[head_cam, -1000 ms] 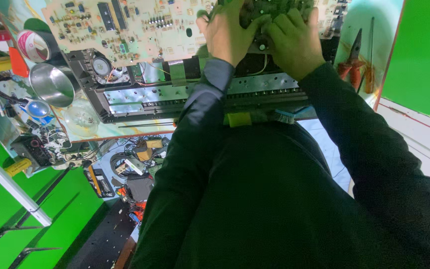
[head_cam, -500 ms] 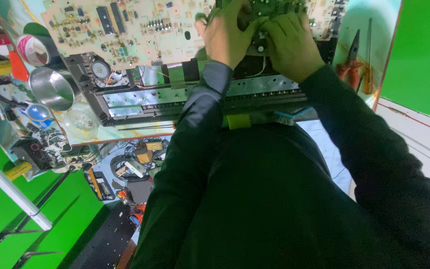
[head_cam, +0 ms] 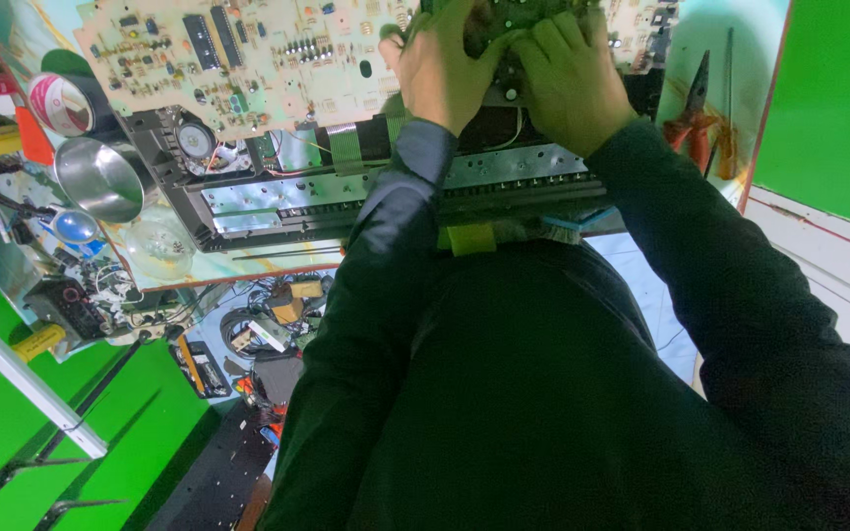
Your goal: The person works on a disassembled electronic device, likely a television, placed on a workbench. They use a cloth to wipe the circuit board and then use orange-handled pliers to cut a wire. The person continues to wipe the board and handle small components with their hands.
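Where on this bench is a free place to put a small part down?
Little. The turquoise strip right of the circuit board is partly bare, beside the red pliers. The left side is crowded: tape roll, steel cup, wires. Both hands cover the middle.

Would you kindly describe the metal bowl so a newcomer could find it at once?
Start at the large beige circuit board and go to its left end. Just below the roll of tape sits the metal bowl, the only shiny, round, empty steel vessel there.
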